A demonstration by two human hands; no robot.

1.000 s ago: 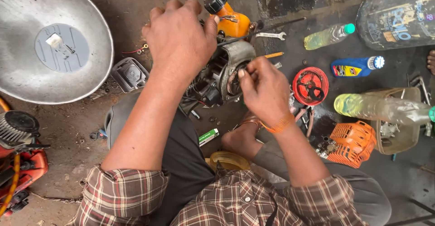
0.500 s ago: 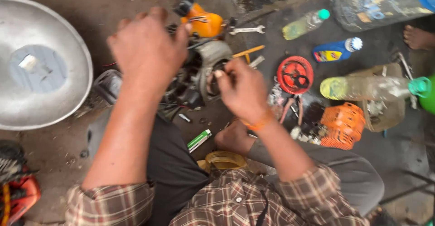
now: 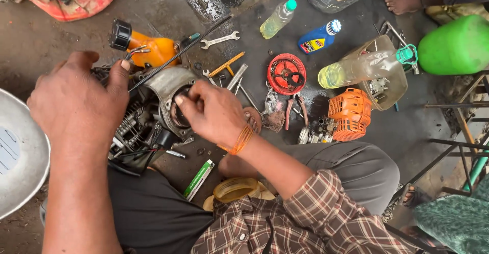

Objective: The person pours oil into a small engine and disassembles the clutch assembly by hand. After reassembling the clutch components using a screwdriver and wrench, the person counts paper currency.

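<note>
Now we see more of the floor than a moment ago, because the view has moved to the right, but our hands have kept their places on the small engine (image 3: 147, 116), which lies on the ground between our knees. Our left hand (image 3: 79, 101) rests on top of the engine with the fingers curled over its far side. Our right hand (image 3: 214, 112) has the fingertips pinched together at the round opening of the grey housing (image 3: 165, 88); we cannot tell what small part they hold. So the work at this opening seems to go on. Wrenches (image 3: 219, 41), a red pulley (image 3: 286, 73) and an orange cover (image 3: 349, 114) lie near.
</note>
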